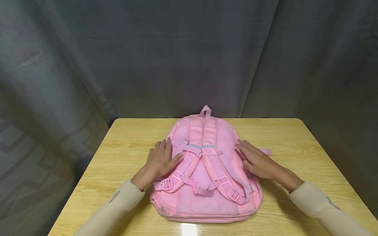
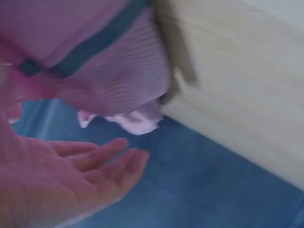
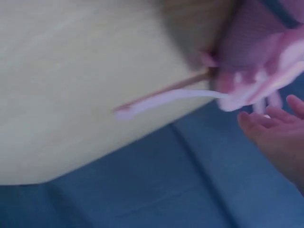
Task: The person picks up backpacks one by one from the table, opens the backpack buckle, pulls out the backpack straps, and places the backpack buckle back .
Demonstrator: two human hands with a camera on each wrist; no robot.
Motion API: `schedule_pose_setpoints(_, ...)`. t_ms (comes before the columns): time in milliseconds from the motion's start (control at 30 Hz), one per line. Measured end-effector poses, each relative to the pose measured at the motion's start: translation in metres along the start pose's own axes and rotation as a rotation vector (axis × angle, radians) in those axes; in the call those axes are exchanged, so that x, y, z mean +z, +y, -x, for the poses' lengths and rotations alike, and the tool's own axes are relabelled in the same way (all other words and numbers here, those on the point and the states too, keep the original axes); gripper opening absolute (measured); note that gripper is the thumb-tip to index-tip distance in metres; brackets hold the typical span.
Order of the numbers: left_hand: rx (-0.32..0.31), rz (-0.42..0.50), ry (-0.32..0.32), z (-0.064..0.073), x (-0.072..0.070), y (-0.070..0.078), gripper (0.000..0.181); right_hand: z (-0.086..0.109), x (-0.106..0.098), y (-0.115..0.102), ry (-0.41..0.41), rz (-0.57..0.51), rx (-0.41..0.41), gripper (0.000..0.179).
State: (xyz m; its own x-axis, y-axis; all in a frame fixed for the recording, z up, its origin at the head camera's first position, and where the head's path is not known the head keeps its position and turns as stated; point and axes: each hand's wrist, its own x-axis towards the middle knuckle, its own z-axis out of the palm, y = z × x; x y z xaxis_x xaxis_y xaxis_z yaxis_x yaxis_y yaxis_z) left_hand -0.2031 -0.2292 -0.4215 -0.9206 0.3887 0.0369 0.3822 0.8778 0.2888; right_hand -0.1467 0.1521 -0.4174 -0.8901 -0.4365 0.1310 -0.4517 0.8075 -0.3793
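A pink backpack [image 1: 206,206] lies on the wooden table with its padded shoulder straps [image 1: 214,164] and buckles facing up and its top loop [image 1: 206,109] at the far end. My left hand [image 1: 159,160] is at the bag's left side, thumb reaching toward the strap. On the opposite side is my right hand [image 1: 260,162], its fingers close to the bag's edge. In the left wrist view the left hand's fingers [image 2: 114,166] are loosely extended and hold nothing. The right wrist view shows the right hand [image 3: 280,137] likewise relaxed beside the bag; whether either touches it I cannot tell.
The light wooden table [image 1: 130,144] has rounded far corners. A dark grey curtain [image 1: 177,59] hangs behind it and along both sides. A loose pink strap end [image 1: 266,152] sticks out to the right of the bag over the tabletop.
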Motion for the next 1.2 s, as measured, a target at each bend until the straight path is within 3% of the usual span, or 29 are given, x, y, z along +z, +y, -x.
schedule_pose_setpoints(100, 0.187, -0.015, 0.085, 0.003, -0.004, 0.009, 0.083, -0.004, -0.001, -0.022, 0.079, 0.082, -0.09, 0.054)
schedule_pose_setpoints(200, 0.419, -0.041, 0.119, 0.007, -0.005, 0.019, 0.076, -0.006, 0.001, -0.042, 0.137, 0.138, -0.193, 0.051)
schedule_pose_setpoints(333, 0.68, -0.045, 0.079, 0.016, -0.005, 0.033, 0.067, -0.006, 0.006, -0.064, 0.155, 0.144, -0.301, 0.051)
schedule_pose_setpoints(467, 0.813, -0.057, 0.012, 0.027, -0.006, 0.046, 0.062, -0.003, 0.012, -0.079, 0.141, 0.109, -0.384, 0.047)
schedule_pose_setpoints(633, 0.893, -0.089, -0.027, 0.037, -0.005, 0.054, 0.065, 0.001, 0.023, -0.091, 0.155, 0.082, -0.501, 0.043)
schedule_pose_setpoints(867, 0.881, -0.158, -0.075, 0.04, -0.002, 0.051, 0.04, 0.001, 0.037, -0.102, 0.122, 0.045, -0.533, 0.045)
schedule_pose_setpoints(1200, 0.873, -0.205, 0.0, 0.042, 0.007, 0.05, 0.023, 0.0, 0.046, -0.113, 0.103, 0.001, -0.554, 0.043)
